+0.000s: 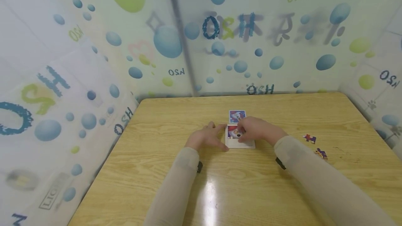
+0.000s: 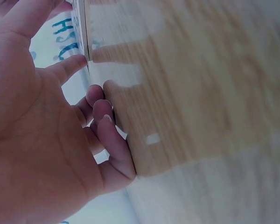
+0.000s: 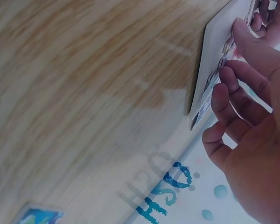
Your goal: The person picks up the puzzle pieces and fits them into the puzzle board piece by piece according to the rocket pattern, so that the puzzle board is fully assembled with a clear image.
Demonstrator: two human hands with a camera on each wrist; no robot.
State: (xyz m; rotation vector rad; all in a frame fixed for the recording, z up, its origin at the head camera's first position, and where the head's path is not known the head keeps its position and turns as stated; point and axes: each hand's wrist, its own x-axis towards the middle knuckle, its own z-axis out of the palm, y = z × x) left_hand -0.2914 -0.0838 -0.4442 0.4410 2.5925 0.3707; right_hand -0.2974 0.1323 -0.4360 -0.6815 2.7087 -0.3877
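A white-bordered jigsaw puzzle board [image 1: 232,143] lies flat on the table, its filled part showing a red and white cartoon figure. My left hand [image 1: 205,137] is at the board's left side, index finger and thumb spread apart along that edge. In the left wrist view the other fingers of the left hand [image 2: 42,126] rest loosely bent on the wood. Over the board is my right hand [image 1: 255,128]. Thumb and index finger of the right hand [image 3: 256,93] touch the puzzle's face, a gap between them. The right hand hides part of the picture.
A picture card [image 1: 236,115] with a similar figure lies just beyond the board. Two loose jigsaw pieces, one red and purple [image 1: 310,138] and one purple and yellow [image 1: 321,153], lie to the right. A patterned curtain [image 1: 276,62] stands behind the wooden table [image 1: 150,128].
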